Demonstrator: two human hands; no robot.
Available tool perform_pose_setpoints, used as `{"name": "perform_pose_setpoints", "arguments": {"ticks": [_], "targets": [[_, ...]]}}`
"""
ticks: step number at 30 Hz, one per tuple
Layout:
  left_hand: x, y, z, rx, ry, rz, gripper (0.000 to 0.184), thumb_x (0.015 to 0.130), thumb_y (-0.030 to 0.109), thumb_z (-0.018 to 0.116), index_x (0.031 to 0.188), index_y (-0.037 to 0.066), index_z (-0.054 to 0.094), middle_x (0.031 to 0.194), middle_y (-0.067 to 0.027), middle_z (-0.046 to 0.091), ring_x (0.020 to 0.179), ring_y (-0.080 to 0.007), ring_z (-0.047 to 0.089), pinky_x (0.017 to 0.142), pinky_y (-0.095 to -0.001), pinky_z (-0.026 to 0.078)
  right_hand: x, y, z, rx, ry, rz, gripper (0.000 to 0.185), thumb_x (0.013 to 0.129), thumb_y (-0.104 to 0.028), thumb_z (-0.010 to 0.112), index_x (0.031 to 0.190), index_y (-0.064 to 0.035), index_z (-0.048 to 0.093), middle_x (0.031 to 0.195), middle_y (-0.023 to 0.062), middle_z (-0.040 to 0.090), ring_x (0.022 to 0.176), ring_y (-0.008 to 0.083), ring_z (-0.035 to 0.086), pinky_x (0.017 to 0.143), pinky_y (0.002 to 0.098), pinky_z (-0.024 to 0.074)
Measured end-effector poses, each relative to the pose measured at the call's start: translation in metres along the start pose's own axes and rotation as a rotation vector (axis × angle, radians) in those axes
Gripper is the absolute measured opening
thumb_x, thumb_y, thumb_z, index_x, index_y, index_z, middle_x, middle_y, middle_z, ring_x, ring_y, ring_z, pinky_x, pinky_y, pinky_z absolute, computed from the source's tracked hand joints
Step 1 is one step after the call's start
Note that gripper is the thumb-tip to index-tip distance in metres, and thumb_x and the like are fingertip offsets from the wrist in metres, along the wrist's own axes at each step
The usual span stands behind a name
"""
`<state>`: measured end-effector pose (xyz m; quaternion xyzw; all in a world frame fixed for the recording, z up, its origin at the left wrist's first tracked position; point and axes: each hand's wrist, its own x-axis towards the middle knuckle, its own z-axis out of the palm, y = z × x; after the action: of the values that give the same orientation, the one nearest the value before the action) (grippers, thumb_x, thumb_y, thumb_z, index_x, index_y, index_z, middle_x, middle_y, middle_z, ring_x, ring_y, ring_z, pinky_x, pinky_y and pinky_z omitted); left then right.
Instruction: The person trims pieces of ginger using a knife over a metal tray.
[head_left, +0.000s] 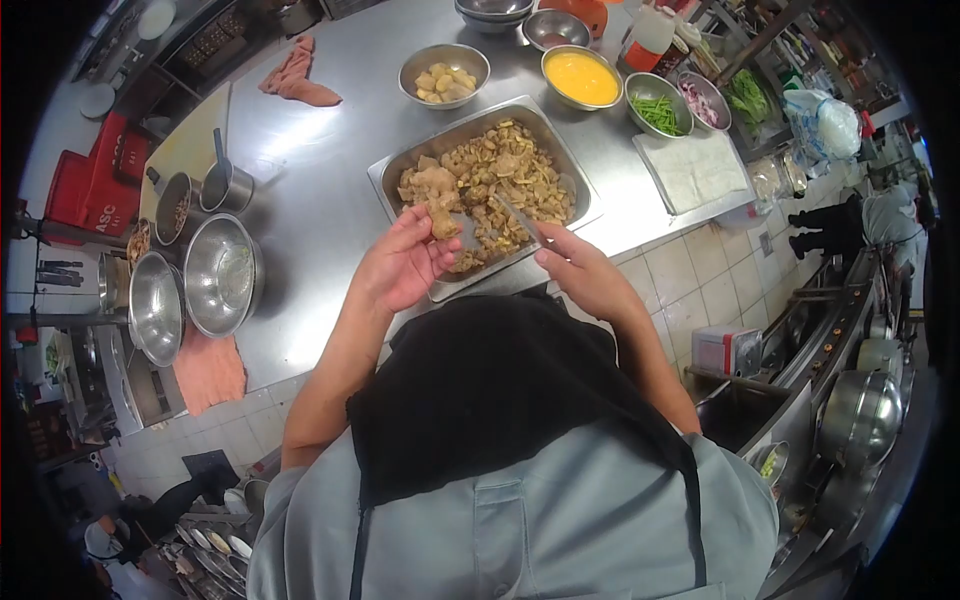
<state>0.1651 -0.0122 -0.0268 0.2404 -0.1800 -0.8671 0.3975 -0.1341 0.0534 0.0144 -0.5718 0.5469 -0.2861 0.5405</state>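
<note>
My left hand (408,258) pinches a brown piece of food, which looks like cooked meat (443,222), above the near left part of a deep steel tray (393,192). Chopped brown-yellow food pieces (515,165) fill much of this tray, with bare metal showing near the front. In my right hand (585,268) is a knife (518,217), its narrow metal blade pointing away from me over the food. Larger pale chunks (432,182) lie at the tray's left side.
Beyond the tray stand bowls of pale chunks (444,78), yellow liquid (581,77) and cut green vegetables (658,106). A cloth-lined tray (697,175) sits right. Steel bowls (221,276) and a saucepan (228,187) crowd the left. A person (860,222) stands far right.
</note>
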Motion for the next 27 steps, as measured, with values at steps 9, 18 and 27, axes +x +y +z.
{"name": "perform_pose_setpoints", "arguments": {"ticks": [9,18,27], "targets": [[-0.004,-0.007,0.022,0.168,-0.007,0.033,0.028,0.106,0.014,0.058,0.133,0.008,0.056,0.116,-0.0101,0.07,0.096,-0.0198,0.07,0.08,-0.0304,0.057,0.02,-0.047,0.026,0.034,-0.094,-0.155,0.047,0.107,-0.021,0.053,0.15,-0.004,0.048,0.116,0.0129,0.065,0.102,0.0221,0.063,0.091,0.0356,0.0505],[-0.011,-0.007,0.04,0.24,-0.013,0.028,0.021,0.103,0.008,0.061,0.124,0.007,0.06,0.104,-0.0082,0.07,0.085,-0.0194,0.069,0.07,-0.0297,0.054,0.035,-0.034,0.035,0.03,-0.145,-0.221,0.042,0.105,-0.016,0.058,0.143,-0.0019,0.05,0.129,0.022,0.063,0.116,0.0319,0.065,0.098,0.0404,0.0498],[-0.013,0.005,0.036,0.097,-0.113,-0.227,0.022,0.102,0.009,0.062,0.123,0.005,0.06,0.109,-0.0113,0.071,0.084,-0.0177,0.068,0.074,-0.029,0.056,0.038,-0.013,0.02,0.028,-0.183,-0.337,0.04,0.107,-0.015,0.055,0.145,-0.0042,0.049,0.117,0.0104,0.063,0.108,0.019,0.06,0.095,0.0341,0.0476]]}}
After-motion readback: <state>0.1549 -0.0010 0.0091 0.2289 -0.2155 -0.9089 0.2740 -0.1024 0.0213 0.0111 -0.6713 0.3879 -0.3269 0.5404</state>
